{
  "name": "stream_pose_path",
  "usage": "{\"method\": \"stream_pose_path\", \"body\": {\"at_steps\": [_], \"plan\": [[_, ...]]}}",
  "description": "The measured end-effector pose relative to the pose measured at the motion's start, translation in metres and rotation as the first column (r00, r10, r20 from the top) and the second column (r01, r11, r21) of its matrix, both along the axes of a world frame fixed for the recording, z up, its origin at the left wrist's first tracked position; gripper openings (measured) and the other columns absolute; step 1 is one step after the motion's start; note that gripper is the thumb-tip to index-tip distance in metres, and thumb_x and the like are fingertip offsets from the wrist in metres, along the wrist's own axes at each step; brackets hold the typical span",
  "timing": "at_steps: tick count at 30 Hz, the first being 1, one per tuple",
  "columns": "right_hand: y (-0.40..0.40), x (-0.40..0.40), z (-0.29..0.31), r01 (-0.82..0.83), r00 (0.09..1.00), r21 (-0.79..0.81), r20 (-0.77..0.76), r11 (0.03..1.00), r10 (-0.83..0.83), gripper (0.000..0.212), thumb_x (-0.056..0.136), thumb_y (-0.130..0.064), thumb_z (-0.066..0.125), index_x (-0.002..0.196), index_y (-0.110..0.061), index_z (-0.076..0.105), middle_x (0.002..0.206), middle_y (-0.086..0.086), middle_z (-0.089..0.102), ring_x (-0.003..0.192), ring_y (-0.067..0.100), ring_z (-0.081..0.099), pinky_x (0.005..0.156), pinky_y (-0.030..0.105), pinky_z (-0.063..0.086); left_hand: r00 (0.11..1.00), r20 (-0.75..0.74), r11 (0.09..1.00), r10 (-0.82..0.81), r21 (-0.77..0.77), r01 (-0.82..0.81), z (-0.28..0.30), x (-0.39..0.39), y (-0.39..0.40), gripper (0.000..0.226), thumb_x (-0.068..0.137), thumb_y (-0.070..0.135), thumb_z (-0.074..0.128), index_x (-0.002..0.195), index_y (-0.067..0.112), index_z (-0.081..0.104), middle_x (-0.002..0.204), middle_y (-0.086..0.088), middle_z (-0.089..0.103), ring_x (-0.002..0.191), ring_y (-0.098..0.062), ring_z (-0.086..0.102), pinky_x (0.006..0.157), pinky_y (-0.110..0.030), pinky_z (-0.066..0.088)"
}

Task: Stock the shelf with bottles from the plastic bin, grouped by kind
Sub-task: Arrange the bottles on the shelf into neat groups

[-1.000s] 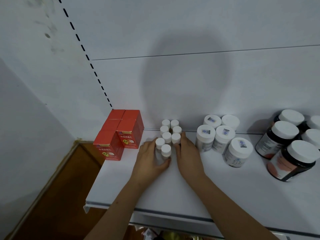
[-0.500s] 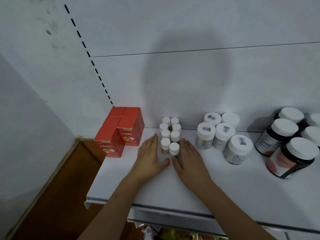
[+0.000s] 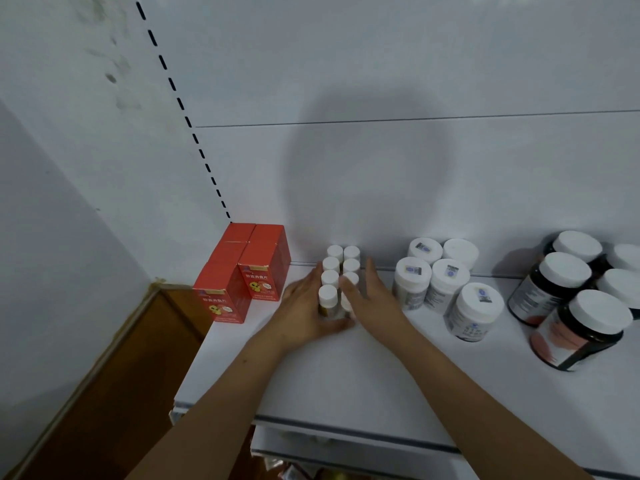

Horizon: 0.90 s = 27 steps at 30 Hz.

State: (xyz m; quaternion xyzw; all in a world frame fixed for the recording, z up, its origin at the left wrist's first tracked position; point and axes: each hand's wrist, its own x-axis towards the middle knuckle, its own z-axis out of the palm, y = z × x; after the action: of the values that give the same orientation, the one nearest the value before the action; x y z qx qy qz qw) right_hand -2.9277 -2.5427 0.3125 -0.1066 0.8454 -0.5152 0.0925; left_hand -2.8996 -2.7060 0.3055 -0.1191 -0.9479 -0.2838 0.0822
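**Squeezing the little bottles into two neat rows**

Lining up the small bottles (image 3: 337, 275) is the job right now, and the red boxes (image 3: 242, 271) are the marker for where everything sits. The boxes stand at the far left end of the shelf (image 3: 346, 382), back by the wall.

Just to the right of the red boxes is the left hand (image 3: 304, 306). It lies flat against the left side of the little white-capped bottles, and its thumb looks tucked across the front of the nearest one. Its fingers look mostly straight, pressing and not grabbing.

Next come the small bottles themselves, standing up in two rows that run back to the wall.

On their far side from the red boxes is the right hand (image 3: 370, 294). It is flat too, fingers straight, pushing on the right side of the rows. One finger partly hides a cap.

To do this well, I think both hands should push in softly and evenly, low down on the bottles, not up at the caps. These bottles are thin and light, so a hard shove could tip one over and knock down the rest.

Further right from the red boxes stand the wider white bottles (image 3: 446, 282), then the dark jars (image 3: 575, 303) at the right end. Keep a gap so each kind stays in its own bunch.

The plastic bin cannot be seen here.
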Motion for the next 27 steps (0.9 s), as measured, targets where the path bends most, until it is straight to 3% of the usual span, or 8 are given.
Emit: {"method": "stream_pose_path", "body": {"at_steps": [4, 7, 12, 18, 21, 27], "plan": [[-0.022, -0.011, 0.001, 0.129, 0.991, -0.172, 0.045, 0.977, -0.123, 0.065, 0.099, -0.047, 0.048, 0.153, -0.018, 0.027, 0.149, 0.001, 0.046, 0.137, 0.022, 0.043, 0.106, 0.023, 0.031, 0.998, 0.025, 0.997, 0.062, -0.050, -0.061, -0.002, -0.006, 0.008, 0.106, 0.062, 0.075, 0.064, 0.152, 0.035, 0.025, 0.155, 0.021, 0.030, 0.142, 0.000, 0.030, 0.112, -0.045, 0.035], [-0.031, -0.011, -0.003, 0.171, 0.985, -0.236, 0.021, 0.957, -0.171, 0.049, 0.097, -0.043, 0.053, 0.138, -0.020, 0.042, 0.131, -0.003, 0.056, 0.123, 0.019, 0.053, 0.100, 0.029, 0.039, 0.998, 0.019, 0.997, 0.066, -0.051, -0.065, -0.005, -0.007, 0.008, 0.104, 0.062, 0.070, 0.065, 0.151, 0.037, 0.025, 0.153, 0.022, 0.031, 0.141, 0.000, 0.032, 0.112, -0.045, 0.034], [-0.035, -0.012, -0.005, 0.165, 0.986, -0.249, 0.010, 0.954, -0.167, 0.051, 0.096, -0.040, 0.056, 0.141, -0.021, 0.041, 0.134, -0.003, 0.055, 0.122, 0.017, 0.052, 0.103, 0.030, 0.039, 0.997, 0.025, 0.997, 0.069, -0.035, -0.068, -0.008, -0.007, 0.006, 0.103, 0.061, 0.070, 0.064, 0.151, 0.035, 0.027, 0.154, 0.022, 0.031, 0.141, 0.001, 0.030, 0.115, -0.042, 0.031], [-0.040, -0.005, -0.005, 0.158, 0.985, -0.323, -0.017, 0.933, -0.173, 0.039, 0.093, -0.032, 0.057, 0.130, -0.027, 0.046, 0.121, -0.010, 0.059, 0.111, 0.011, 0.057, 0.094, 0.026, 0.042, 0.999, 0.018, 0.997, 0.039, 0.067, -0.040, -0.001, -0.009, 0.001, 0.093, 0.060, 0.061, 0.068, 0.143, 0.028, 0.040, 0.140, 0.015, 0.051, 0.126, -0.004, 0.051, 0.107, -0.028, 0.041], [-0.043, -0.005, -0.005, 0.158, 0.983, -0.320, -0.033, 0.934, -0.178, 0.027, 0.095, -0.024, 0.057, 0.120, -0.028, 0.048, 0.112, -0.013, 0.060, 0.105, 0.009, 0.058, 0.087, 0.024, 0.042, 0.998, 0.065, 0.995, 0.000, 0.099, -0.006, -0.001, -0.014, -0.006, 0.100, 0.061, 0.055, 0.078, 0.147, 0.026, 0.034, 0.145, 0.013, 0.046, 0.132, -0.004, 0.047, 0.108, -0.033, 0.043], [-0.049, -0.008, -0.006, 0.162, 0.977, -0.260, -0.092, 0.952, -0.191, 0.040, 0.096, -0.026, 0.057, 0.133, -0.022, 0.044, 0.122, -0.009, 0.055, 0.108, 0.009, 0.052, 0.088, 0.020, 0.036, 0.990, 0.138, 0.996, -0.005, 0.084, -0.007, 0.003, -0.016, -0.010, 0.109, 0.059, 0.055, 0.078, 0.150, 0.029, 0.023, 0.147, 0.016, 0.044, 0.130, -0.004, 0.048, 0.106, -0.024, 0.042]]}}
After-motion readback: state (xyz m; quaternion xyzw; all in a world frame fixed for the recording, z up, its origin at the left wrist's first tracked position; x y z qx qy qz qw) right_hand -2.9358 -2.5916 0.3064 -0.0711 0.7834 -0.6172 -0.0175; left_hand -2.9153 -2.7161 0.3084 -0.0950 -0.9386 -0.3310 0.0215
